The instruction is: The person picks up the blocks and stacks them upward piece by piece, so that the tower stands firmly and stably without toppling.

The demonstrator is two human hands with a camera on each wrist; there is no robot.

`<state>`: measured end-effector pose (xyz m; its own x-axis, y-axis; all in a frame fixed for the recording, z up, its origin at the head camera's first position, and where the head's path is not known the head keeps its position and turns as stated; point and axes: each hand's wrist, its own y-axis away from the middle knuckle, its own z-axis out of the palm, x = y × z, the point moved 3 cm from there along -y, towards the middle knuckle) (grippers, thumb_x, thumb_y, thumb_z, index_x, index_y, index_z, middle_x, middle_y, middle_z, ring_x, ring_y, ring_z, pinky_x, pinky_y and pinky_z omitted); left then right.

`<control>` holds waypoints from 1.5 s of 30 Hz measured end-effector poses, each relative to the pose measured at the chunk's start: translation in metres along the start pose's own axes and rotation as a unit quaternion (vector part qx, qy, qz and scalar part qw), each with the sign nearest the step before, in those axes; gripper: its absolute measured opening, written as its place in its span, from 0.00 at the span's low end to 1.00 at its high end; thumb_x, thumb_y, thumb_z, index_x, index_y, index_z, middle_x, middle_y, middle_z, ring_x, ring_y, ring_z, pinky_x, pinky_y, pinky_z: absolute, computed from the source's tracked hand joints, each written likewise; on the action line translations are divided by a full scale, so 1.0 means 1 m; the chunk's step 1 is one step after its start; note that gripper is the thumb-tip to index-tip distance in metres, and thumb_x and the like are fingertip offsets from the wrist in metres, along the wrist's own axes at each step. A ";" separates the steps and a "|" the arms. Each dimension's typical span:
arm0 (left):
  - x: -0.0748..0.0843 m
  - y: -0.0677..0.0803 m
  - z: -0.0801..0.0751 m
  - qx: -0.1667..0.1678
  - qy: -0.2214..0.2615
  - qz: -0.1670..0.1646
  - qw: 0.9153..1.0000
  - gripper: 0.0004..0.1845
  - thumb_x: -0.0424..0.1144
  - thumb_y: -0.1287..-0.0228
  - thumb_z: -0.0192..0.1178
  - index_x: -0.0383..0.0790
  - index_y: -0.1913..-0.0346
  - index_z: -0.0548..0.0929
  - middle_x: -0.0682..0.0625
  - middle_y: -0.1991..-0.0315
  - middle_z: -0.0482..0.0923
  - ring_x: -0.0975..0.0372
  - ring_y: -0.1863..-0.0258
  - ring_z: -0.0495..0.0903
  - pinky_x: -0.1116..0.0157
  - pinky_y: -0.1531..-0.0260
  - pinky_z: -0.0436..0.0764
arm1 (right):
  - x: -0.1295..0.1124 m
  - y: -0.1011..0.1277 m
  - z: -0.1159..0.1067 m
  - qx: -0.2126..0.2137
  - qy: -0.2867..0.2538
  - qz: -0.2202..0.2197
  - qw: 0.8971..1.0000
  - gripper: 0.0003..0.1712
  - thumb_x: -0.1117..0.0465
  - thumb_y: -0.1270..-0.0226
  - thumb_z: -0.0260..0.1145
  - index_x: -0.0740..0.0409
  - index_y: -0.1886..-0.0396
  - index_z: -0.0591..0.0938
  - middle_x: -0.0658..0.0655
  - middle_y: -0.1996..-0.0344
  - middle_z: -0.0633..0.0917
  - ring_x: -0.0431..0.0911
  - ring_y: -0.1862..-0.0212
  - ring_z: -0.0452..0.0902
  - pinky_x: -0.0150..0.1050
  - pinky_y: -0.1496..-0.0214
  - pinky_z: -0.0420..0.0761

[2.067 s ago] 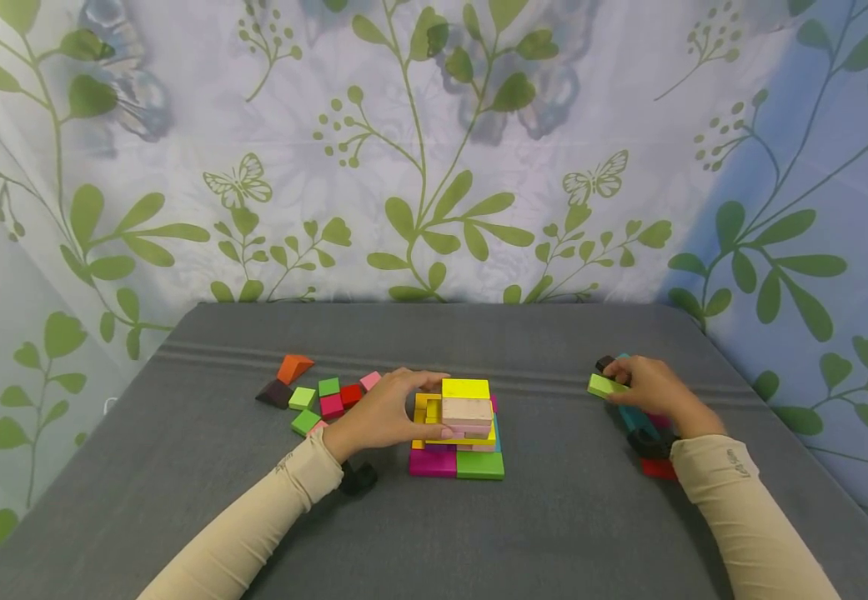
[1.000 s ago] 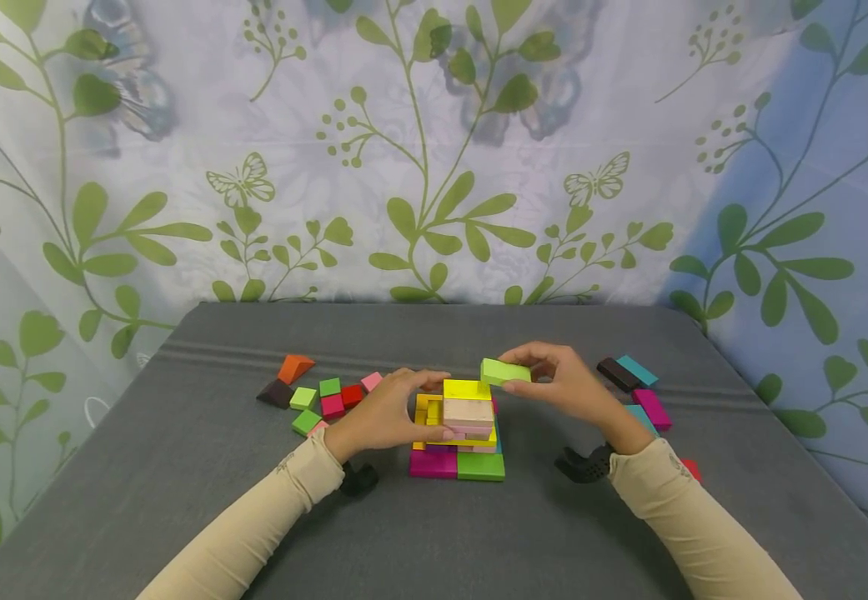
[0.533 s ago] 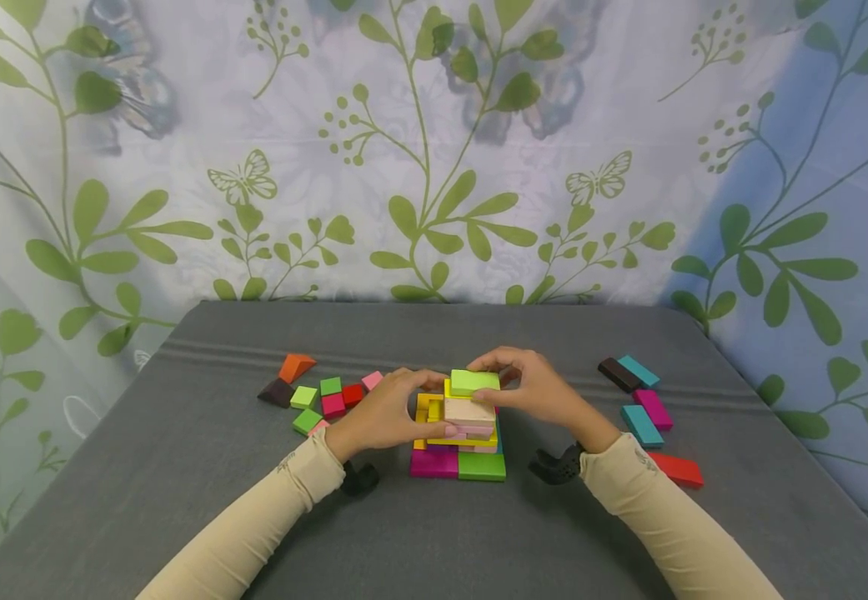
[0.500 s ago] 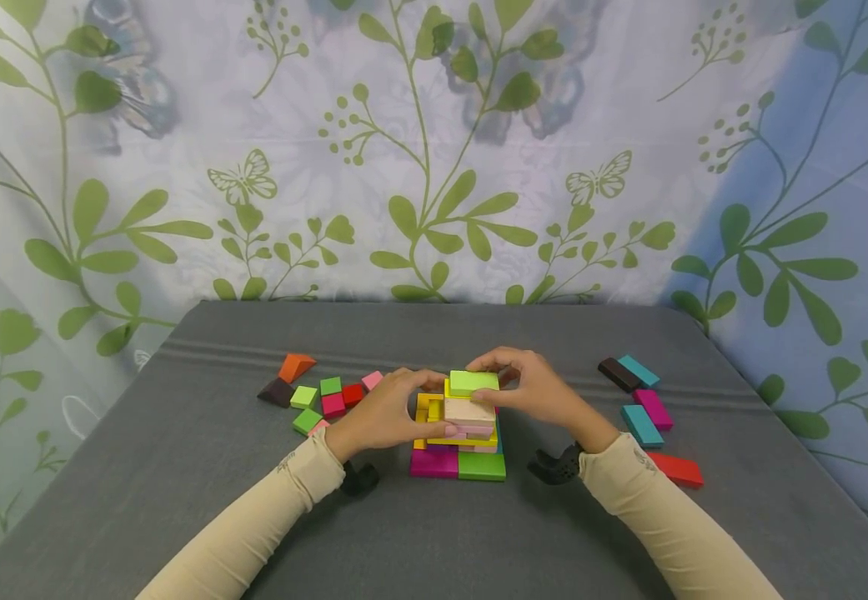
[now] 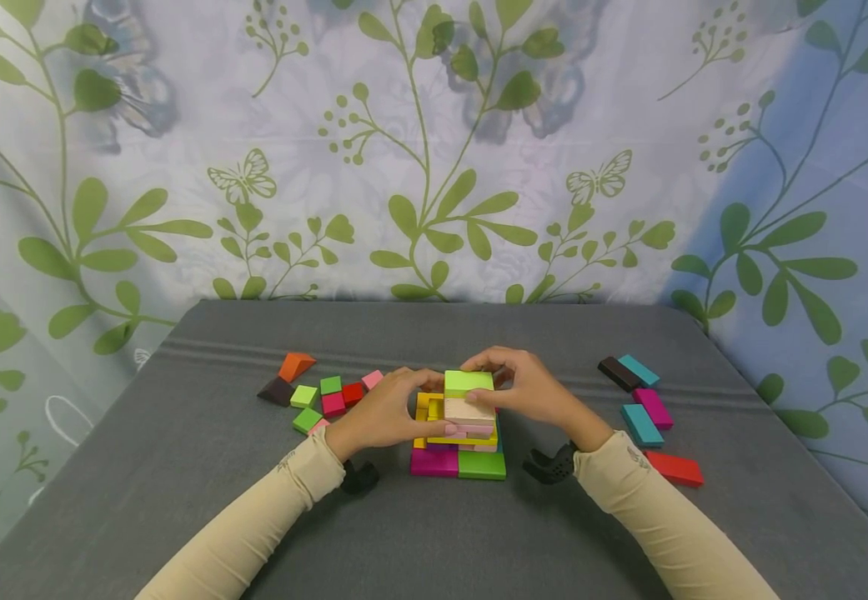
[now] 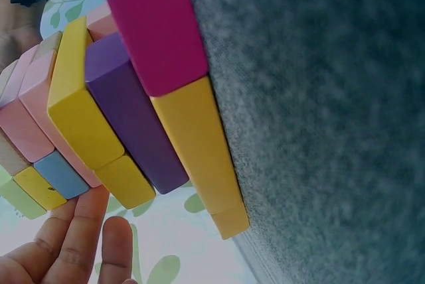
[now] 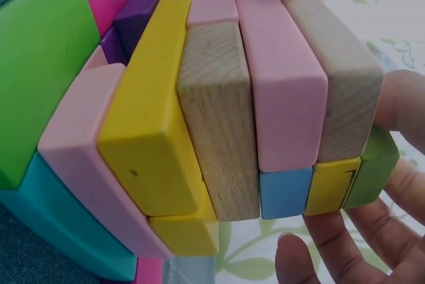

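head view: the lime block (image 5: 469, 382) was seen atop the stack (image 5: 458, 433), pinched between thumb and curled fingers of the right hand (image 5: 527, 390). the left hand (image 5: 383, 415) was curled round the stack's side, thumb pressed to the wooden block (image 5: 468, 410). best squared flush between the fingertips, then released gently, stack kept braced.

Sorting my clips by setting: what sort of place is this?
Probably a makeshift indoor play table: a grey cloth, a leaf-print curtain behind it, and loose toy blocks.
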<state>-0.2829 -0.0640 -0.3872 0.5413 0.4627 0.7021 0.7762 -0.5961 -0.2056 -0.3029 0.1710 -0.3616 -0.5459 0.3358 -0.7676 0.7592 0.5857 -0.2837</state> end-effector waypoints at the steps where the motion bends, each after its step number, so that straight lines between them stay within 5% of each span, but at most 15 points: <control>1: 0.000 0.000 0.000 0.000 0.000 0.000 1.000 0.35 0.51 0.33 0.77 0.34 0.31 0.82 0.45 0.38 0.85 0.50 0.39 0.78 0.43 0.35 0.77 | 0.001 0.000 0.000 -0.001 -0.001 -0.001 1.000 0.17 0.66 0.30 0.77 0.64 0.44 0.88 0.58 0.50 0.89 0.48 0.52 0.81 0.48 0.50 0.86; 11: -0.001 0.000 0.000 -0.006 0.002 -0.009 1.000 0.35 0.51 0.34 0.77 0.35 0.31 0.81 0.46 0.38 0.84 0.51 0.39 0.78 0.42 0.36 0.77 | 0.009 0.016 -0.016 -0.009 -0.044 0.030 0.999 0.24 0.65 0.27 0.76 0.67 0.35 0.83 0.69 0.40 0.85 0.52 0.48 0.82 0.44 0.45 0.85; 16: -0.001 0.000 0.000 -0.004 0.000 -0.020 1.000 0.37 0.53 0.35 0.77 0.35 0.30 0.81 0.45 0.38 0.84 0.50 0.39 0.77 0.42 0.36 0.79 | 0.017 0.035 -0.036 -0.001 -0.043 0.054 0.998 0.20 0.68 0.25 0.72 0.68 0.37 0.84 0.73 0.45 0.85 0.47 0.51 0.83 0.41 0.51 0.85; 25: -0.003 0.000 0.001 -0.002 0.000 -0.017 1.000 0.37 0.52 0.36 0.78 0.34 0.30 0.81 0.45 0.38 0.84 0.50 0.37 0.77 0.43 0.36 0.79 | 0.035 0.080 -0.080 -0.003 -0.033 0.083 0.996 0.14 0.68 0.20 0.67 0.67 0.40 0.85 0.45 0.51 0.89 0.41 0.50 0.87 0.38 0.50 0.87; 31: -0.002 0.000 0.001 -0.006 0.004 -0.024 1.000 0.37 0.51 0.36 0.78 0.35 0.30 0.81 0.45 0.38 0.83 0.50 0.37 0.77 0.42 0.35 0.78 | 0.050 0.106 -0.111 -0.007 0.019 0.088 0.996 0.13 0.70 0.19 0.64 0.67 0.41 0.85 0.45 0.48 0.89 0.36 0.47 0.86 0.33 0.49 0.86; 37: -0.002 0.000 0.000 -0.006 0.003 -0.017 1.000 0.37 0.52 0.35 0.77 0.34 0.30 0.81 0.45 0.38 0.84 0.50 0.38 0.78 0.41 0.35 0.78 | 0.071 0.124 -0.132 -0.031 0.119 0.123 0.985 0.15 0.79 0.27 0.64 0.70 0.45 0.87 0.64 0.48 0.89 0.34 0.52 0.81 0.35 0.59 0.83; 41: -0.002 0.000 0.000 -0.007 0.004 -0.018 1.000 0.37 0.52 0.35 0.77 0.34 0.30 0.81 0.44 0.38 0.83 0.50 0.38 0.78 0.41 0.35 0.78 | 0.083 0.135 -0.140 -0.048 0.147 0.160 0.975 0.28 0.87 0.42 0.58 0.69 0.45 0.87 0.65 0.49 0.87 0.39 0.61 0.72 0.35 0.70 0.72; 45: -0.001 0.000 0.000 -0.009 0.008 -0.018 1.000 0.36 0.50 0.35 0.78 0.34 0.30 0.81 0.45 0.38 0.84 0.51 0.38 0.78 0.42 0.35 0.78 | 0.089 0.142 -0.139 -0.072 0.157 0.137 0.975 0.36 0.90 0.52 0.55 0.67 0.44 0.87 0.62 0.52 0.82 0.37 0.68 0.60 0.35 0.74 0.60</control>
<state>-0.2833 -0.0646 -0.3881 0.5073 0.4734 0.7201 0.7893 -0.5906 -0.1679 -0.2930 0.3871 -0.3907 -0.4289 0.6904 -0.5825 0.8466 0.5322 0.0075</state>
